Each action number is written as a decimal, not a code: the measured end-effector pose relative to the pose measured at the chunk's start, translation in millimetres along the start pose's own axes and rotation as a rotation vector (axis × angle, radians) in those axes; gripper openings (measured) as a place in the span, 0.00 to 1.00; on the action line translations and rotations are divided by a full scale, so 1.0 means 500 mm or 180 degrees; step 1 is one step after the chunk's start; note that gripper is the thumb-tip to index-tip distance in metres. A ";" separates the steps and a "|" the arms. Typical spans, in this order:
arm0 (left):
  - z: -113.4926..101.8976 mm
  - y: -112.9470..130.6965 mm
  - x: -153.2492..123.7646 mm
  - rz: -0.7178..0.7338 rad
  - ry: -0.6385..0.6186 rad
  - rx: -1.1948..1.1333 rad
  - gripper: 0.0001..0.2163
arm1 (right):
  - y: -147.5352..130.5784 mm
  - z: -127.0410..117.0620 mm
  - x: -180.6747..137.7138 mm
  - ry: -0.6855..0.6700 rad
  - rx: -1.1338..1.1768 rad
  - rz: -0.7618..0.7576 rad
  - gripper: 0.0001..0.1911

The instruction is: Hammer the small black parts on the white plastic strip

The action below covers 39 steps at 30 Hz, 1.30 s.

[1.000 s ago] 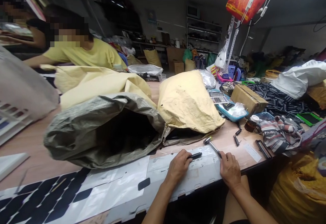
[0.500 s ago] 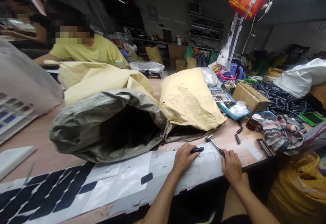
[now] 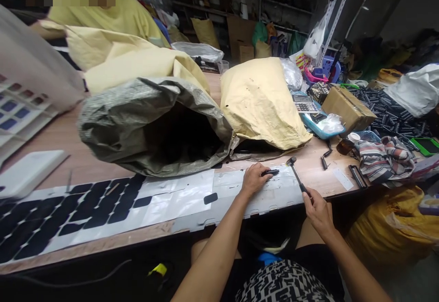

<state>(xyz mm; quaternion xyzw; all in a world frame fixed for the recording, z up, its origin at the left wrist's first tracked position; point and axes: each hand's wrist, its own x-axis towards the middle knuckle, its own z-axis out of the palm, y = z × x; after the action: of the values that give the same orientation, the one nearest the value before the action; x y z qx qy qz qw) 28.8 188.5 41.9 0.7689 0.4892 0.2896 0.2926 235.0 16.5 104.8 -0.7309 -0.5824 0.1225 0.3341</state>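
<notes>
My left hand (image 3: 253,179) is closed on a small black rod-shaped part (image 3: 270,172), pressing it flat onto a long white plastic strip (image 3: 192,199) that lies along the bench's front edge. My right hand (image 3: 317,208) grips the black handle of a small metal-headed hammer (image 3: 297,175). The hammer's head is raised a little, just right of the black part. An open grey woven sack (image 3: 154,126) lies directly behind the strip.
Yellow sacks (image 3: 262,100) lie behind the grey one. A calculator (image 3: 303,105), a blue tray (image 3: 320,130), a cardboard box (image 3: 348,107), striped cloth (image 3: 386,155) and loose black parts (image 3: 324,162) crowd the right. A person in a yellow shirt (image 3: 113,13) works across the bench.
The camera has tilted down and moved closer. My right hand has slid back along the hammer handle and tipped the head up near the black part. My left hand stays on the part.
</notes>
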 end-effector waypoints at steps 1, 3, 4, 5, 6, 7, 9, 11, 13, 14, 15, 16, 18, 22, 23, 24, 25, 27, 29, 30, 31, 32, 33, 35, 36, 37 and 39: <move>0.000 0.000 -0.001 0.0014 -0.0011 0.0019 0.10 | -0.005 0.002 -0.006 -0.0038 0.0098 -0.0085 0.18; -0.002 0.001 -0.002 0.0068 -0.0046 0.0064 0.10 | -0.010 0.011 -0.012 -0.0080 0.0190 -0.0267 0.17; -0.003 0.001 -0.003 0.0095 -0.0062 0.0087 0.10 | -0.011 0.016 -0.013 -0.0087 0.0193 -0.0347 0.17; -0.003 0.002 -0.004 0.0116 -0.0073 0.0112 0.10 | -0.011 0.022 -0.014 -0.0088 0.0182 -0.0420 0.17; -0.004 0.001 -0.004 0.0130 -0.0080 0.0137 0.10 | -0.011 0.029 -0.014 -0.0084 0.0161 -0.0479 0.17; -0.003 0.001 -0.004 0.0137 -0.0082 0.0161 0.09 | -0.010 0.035 -0.015 -0.0074 0.0130 -0.0528 0.17; -0.001 -0.002 -0.003 0.0136 -0.0090 0.0184 0.09 | -0.007 0.049 -0.016 -0.0021 0.0055 -0.0597 0.17; 0.002 -0.006 -0.001 0.0143 -0.0089 0.0164 0.09 | -0.002 0.060 -0.019 0.0046 -0.0023 -0.0621 0.17; 0.006 -0.009 0.001 0.0163 -0.0068 0.0124 0.09 | 0.002 0.068 -0.020 0.0064 -0.0076 -0.0600 0.17; 0.007 -0.010 0.002 0.0170 -0.0054 0.0106 0.09 | 0.004 0.069 -0.021 0.0049 -0.0087 -0.0572 0.17; 0.008 -0.011 0.003 0.0169 -0.0039 0.0095 0.09 | 0.003 0.069 -0.020 0.0028 -0.0083 -0.0543 0.17; 0.009 -0.011 0.003 0.0164 -0.0030 0.0084 0.08 | 0.002 0.068 -0.020 0.0008 -0.0065 -0.0521 0.16; 0.009 -0.011 0.004 0.0143 -0.0006 0.0032 0.08 | -0.004 0.066 -0.018 -0.0016 -0.0008 -0.0515 0.16; 0.007 -0.009 0.004 0.0111 -0.0006 -0.0099 0.06 | -0.015 0.071 -0.020 -0.0079 0.0016 -0.0619 0.16; 0.006 -0.009 0.005 0.0096 -0.0012 -0.0109 0.06 | -0.015 0.075 -0.022 -0.0107 -0.0010 -0.0658 0.16; 0.006 -0.008 0.005 0.0084 -0.0015 -0.0115 0.05 | -0.014 0.078 -0.023 -0.0133 -0.0042 -0.0699 0.16; 0.006 -0.008 0.006 0.0081 -0.0011 -0.0119 0.04 | -0.012 0.081 -0.023 -0.0153 -0.0076 -0.0737 0.16; 0.007 -0.008 0.007 0.0090 0.0016 -0.0136 0.05 | -0.005 0.083 -0.016 -0.0152 -0.0163 -0.0770 0.16; 0.007 -0.008 0.008 0.0099 0.0043 -0.0138 0.08 | 0.002 0.076 0.000 -0.0058 -0.0360 -0.0698 0.17; 0.007 -0.008 0.008 0.0101 0.0051 -0.0126 0.08 | 0.006 0.071 0.013 0.0005 -0.0523 -0.0633 0.17; 0.007 -0.008 0.007 0.0098 0.0057 -0.0110 0.09 | 0.009 0.065 0.028 0.0074 -0.0735 -0.0547 0.17; 0.006 -0.007 0.006 0.0095 0.0054 -0.0088 0.09 | 0.014 0.059 0.044 0.0125 -0.0979 -0.0480 0.17; 0.005 -0.006 0.005 0.0093 0.0044 -0.0062 0.09 | 0.019 0.054 0.061 0.0145 -0.1246 -0.0450 0.16; 0.002 -0.004 0.002 0.0085 0.0017 -0.0022 0.08 | 0.030 0.049 0.092 0.0188 -0.1764 -0.0519 0.15; 0.001 -0.002 0.001 0.0081 0.0000 -0.0006 0.08 | 0.035 0.050 0.104 0.0221 -0.1949 -0.0559 0.14; 0.000 -0.002 0.000 0.0082 -0.0016 0.0007 0.08 | 0.040 0.053 0.113 0.0251 -0.2075 -0.0596 0.14; -0.001 -0.001 0.001 0.0102 -0.0038 0.0028 0.09 | 0.047 0.062 0.122 0.0331 -0.2199 -0.0628 0.14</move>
<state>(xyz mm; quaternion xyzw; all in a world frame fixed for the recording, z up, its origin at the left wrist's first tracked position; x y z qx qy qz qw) 28.2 189.5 41.9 0.7796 0.4764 0.2875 0.2874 253.2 82.0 79.5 -0.7462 -0.6393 -0.1516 0.1067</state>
